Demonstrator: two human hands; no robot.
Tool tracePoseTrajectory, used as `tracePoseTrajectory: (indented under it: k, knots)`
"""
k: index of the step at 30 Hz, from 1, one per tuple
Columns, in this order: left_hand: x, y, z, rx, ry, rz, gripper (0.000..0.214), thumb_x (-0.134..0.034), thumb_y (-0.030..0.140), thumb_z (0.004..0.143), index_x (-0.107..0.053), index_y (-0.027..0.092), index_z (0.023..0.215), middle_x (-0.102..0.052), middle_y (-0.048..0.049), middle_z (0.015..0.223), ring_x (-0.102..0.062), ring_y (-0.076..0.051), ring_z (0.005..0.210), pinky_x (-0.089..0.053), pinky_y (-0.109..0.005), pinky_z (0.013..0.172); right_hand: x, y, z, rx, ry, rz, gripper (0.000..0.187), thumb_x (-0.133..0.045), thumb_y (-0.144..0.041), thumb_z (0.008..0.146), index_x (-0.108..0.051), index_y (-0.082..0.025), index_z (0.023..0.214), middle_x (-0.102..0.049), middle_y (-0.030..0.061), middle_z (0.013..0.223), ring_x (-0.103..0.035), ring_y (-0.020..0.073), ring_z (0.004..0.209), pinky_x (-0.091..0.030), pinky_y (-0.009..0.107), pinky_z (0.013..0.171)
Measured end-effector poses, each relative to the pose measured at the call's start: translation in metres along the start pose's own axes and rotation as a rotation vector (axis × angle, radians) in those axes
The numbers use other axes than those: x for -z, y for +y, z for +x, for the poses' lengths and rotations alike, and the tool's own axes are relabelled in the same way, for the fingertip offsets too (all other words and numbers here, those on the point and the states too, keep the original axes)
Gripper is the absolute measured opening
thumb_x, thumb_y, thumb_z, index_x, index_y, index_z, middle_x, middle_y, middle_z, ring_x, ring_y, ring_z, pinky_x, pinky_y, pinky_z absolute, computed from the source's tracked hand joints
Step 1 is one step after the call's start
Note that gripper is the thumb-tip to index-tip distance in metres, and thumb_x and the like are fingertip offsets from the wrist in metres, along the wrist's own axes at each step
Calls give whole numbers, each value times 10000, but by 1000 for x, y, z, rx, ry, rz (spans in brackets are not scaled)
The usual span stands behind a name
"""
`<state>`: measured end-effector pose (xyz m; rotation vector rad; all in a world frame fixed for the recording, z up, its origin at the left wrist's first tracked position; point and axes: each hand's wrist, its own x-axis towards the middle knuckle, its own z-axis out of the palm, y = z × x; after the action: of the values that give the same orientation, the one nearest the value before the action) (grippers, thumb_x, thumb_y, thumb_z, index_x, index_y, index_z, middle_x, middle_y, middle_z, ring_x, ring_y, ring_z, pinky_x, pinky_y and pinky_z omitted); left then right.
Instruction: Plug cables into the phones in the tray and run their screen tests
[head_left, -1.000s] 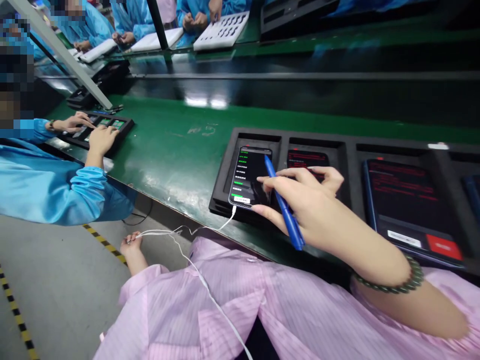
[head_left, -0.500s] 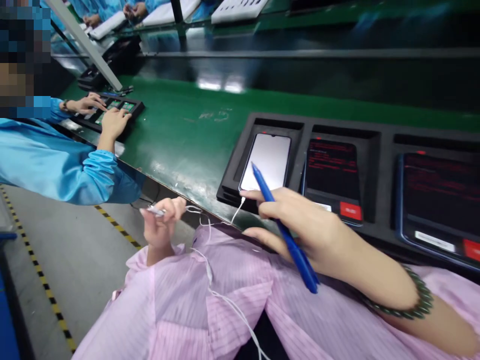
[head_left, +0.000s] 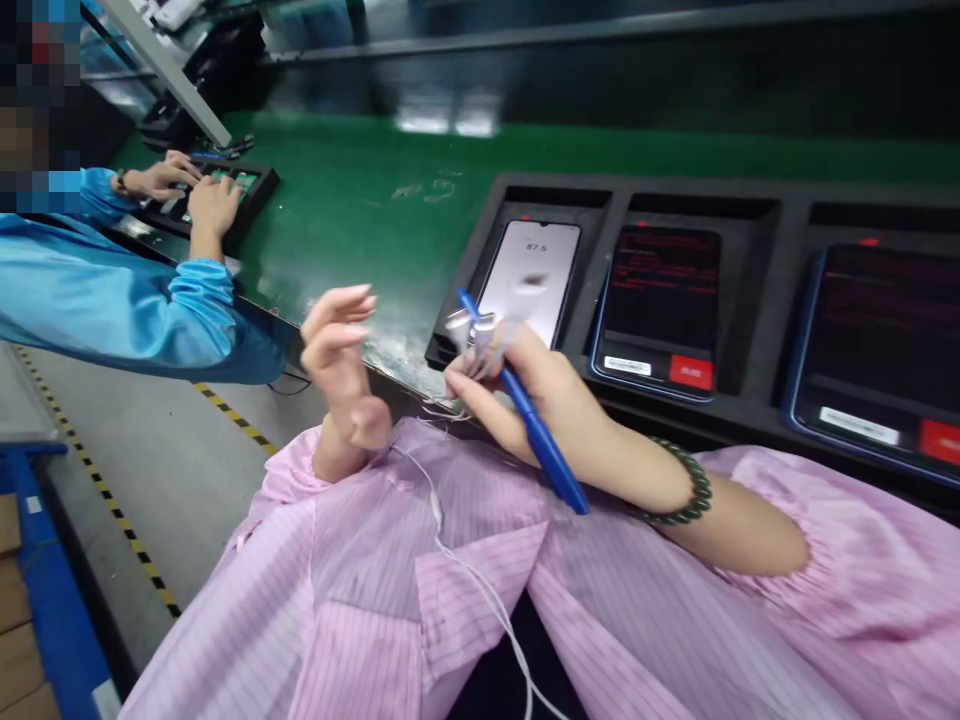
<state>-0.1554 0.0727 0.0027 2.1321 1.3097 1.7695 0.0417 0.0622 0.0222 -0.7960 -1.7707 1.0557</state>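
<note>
My right hand [head_left: 559,400] has its fingers closed on white earphones [head_left: 480,328], blurred by motion, with a blue pen [head_left: 544,450] tucked through the same grip. This hand is in front of the lower end of a phone [head_left: 529,270] with a lit white screen reading "87 5". That phone lies in the left compartment of a black foam tray [head_left: 615,240]; its bottom edge is hidden. To the left, past the table edge, my left hand [head_left: 341,360] is raised and empty, fingers apart and loosely bent. A white cable [head_left: 480,585] hangs down over my pink smock.
Two more phones, a middle one [head_left: 658,310] and a right one [head_left: 877,350], show dark screens with red text in the tray. At left, a co-worker's blue sleeve [head_left: 112,300] and hands reach over another black tray [head_left: 259,195] on the green table [head_left: 337,200].
The earphones have passed from my left hand to my right, which has left the plug at the phone's bottom. My left hand has risen and opened. The phone's blank screen now shows digits.
</note>
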Motion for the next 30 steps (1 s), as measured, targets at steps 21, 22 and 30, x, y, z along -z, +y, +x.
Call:
tracePoseTrajectory:
  k: [21, 22, 30]
  knots:
    - [-3, -88, -168, 28, -769, 314, 284, -449, 165, 942, -714, 160, 1043, -702, -99, 841, -628, -203, 814, -544, -325, 730, 36, -15, -41, 35, -29, 375, 239, -576, -163, 963, -377, -247, 862, -617, -54, 683, -590, 90, 525, -509, 188, 475]
    - [-2, -90, -168, 38, -772, 305, 285, -448, 160, 936, -716, 159, 1033, -698, -98, 832, -625, -205, 815, -540, -325, 729, 39, -17, -44, 35, -28, 367, 246, -575, -173, 967, -371, -245, 850, -608, -55, 666, -576, 89, 511, -507, 190, 476]
    - [5, -84, -169, 128, -560, 178, 283, -531, 374, 976, -690, 191, 830, -676, -59, 754, -598, -156, 691, -505, -276, 661, 47, -27, -63, 9, -76, 438, 316, -559, -177, 972, -303, -234, 797, -504, -61, 585, -502, 86, 458, -463, 203, 444]
